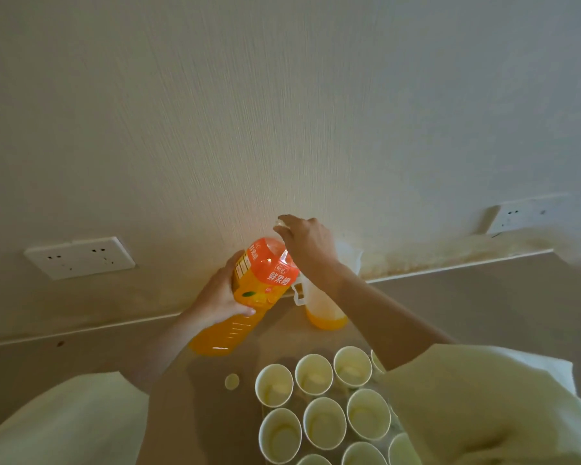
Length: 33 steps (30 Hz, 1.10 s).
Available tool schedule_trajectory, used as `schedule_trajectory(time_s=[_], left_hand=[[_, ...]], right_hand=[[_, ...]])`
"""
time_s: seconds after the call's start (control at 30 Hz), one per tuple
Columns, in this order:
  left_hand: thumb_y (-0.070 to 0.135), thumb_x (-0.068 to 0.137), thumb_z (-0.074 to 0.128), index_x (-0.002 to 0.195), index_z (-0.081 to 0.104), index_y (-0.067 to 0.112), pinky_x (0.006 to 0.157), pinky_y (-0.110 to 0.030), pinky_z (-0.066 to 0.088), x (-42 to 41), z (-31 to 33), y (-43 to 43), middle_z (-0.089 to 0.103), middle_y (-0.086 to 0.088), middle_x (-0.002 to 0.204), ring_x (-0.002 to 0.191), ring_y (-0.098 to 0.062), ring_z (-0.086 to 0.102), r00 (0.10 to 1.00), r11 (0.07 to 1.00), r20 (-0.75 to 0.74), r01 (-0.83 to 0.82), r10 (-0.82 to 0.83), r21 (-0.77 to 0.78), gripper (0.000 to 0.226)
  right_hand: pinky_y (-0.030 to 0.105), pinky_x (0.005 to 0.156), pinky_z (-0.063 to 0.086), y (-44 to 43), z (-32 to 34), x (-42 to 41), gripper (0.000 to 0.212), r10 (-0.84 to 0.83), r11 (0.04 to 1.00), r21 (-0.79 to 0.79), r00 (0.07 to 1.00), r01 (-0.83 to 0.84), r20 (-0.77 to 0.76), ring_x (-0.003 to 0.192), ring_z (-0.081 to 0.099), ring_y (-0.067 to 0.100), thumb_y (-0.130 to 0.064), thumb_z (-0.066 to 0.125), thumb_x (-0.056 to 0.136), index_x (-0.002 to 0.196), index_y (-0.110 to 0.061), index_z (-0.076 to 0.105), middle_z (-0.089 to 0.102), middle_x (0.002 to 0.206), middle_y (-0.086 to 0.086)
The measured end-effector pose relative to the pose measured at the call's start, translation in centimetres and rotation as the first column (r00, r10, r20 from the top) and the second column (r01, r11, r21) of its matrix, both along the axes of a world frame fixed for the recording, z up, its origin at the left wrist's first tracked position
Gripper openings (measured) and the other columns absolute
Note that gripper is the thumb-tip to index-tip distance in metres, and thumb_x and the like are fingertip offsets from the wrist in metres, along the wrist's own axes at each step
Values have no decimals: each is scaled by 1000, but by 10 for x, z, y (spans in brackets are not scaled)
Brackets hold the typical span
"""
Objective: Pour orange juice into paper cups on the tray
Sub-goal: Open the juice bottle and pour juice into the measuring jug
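Note:
A large orange juice bottle (265, 273) with an orange label leans toward the wall above the counter. My left hand (218, 297) grips it around the middle. My right hand (311, 245) is at the bottle's top, fingers curled over a pale cap (278, 223) on the neck. Several white paper cups (324, 422) stand close together in rows at the bottom of the view; most show a little pale liquid at the bottom. My right sleeve hides part of the group. I cannot make out the tray under them.
A clear plastic pitcher (326, 318) with some orange juice stands behind the bottle, near the wall. A loose round cap (232, 381) lies on the beige counter (483, 297) left of the cups. Wall sockets (79, 257) sit at the left and at the far right.

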State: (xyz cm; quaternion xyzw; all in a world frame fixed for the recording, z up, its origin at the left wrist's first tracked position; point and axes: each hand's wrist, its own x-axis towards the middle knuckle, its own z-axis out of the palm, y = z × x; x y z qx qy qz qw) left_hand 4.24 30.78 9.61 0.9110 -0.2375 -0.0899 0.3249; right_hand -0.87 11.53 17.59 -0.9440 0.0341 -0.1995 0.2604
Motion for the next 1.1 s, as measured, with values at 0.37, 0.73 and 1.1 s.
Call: schedule_trajectory(time_s=[0.37,0.73,1.1], left_hand=[[38,46,90,146,13,36,96,-45,48,2,11,-7,47,1,136,120,-25,50,998,975,-26,63,-59,214,126],[35,43,91,146,11,36,90,-47,51,-2,21,-5,49,-4,136,118,-32,52,999,912,-43,37,-21,408,130],[32,32,85,143,12,39,80,-46,54,-4,26,-6,63,-10,117,105,-34,60,997,894,-78,56,-23,445,134]], right_hand=[[32,78,49,30,-36,-13,69,-146,940,-324,985,109,-92,110,58,26,-54,42,98,140,1,36,51,124,11],[41,102,39,45,-54,-23,71,-114,931,-357,989,73,-96,130,42,36,-59,43,95,151,-19,25,34,148,23],[46,93,47,73,-85,-34,69,-235,934,-275,972,226,3,128,50,35,-70,69,69,121,-25,66,44,148,19]])
